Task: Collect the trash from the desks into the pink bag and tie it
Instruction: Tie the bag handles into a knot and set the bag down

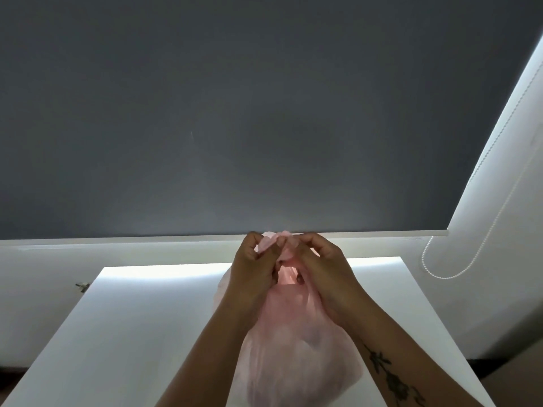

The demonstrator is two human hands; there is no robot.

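Observation:
The pink bag [291,348] stands full and bulging on a white desk [117,333], in the lower middle of the head view. Its top is gathered into a twisted neck. My left hand [254,268] pinches the bag's gathered top from the left. My right hand [320,268] pinches the same bunched plastic from the right, fingers curled round it. Both hands meet above the bag at the desk's far edge. What lies inside the bag is hidden by the cloudy plastic.
A dark grey roller blind [235,113] fills the wall behind the desk. Its white bead chain [458,271] hangs in a loop at the right. A small metal fitting [83,287] sticks out left of the desk.

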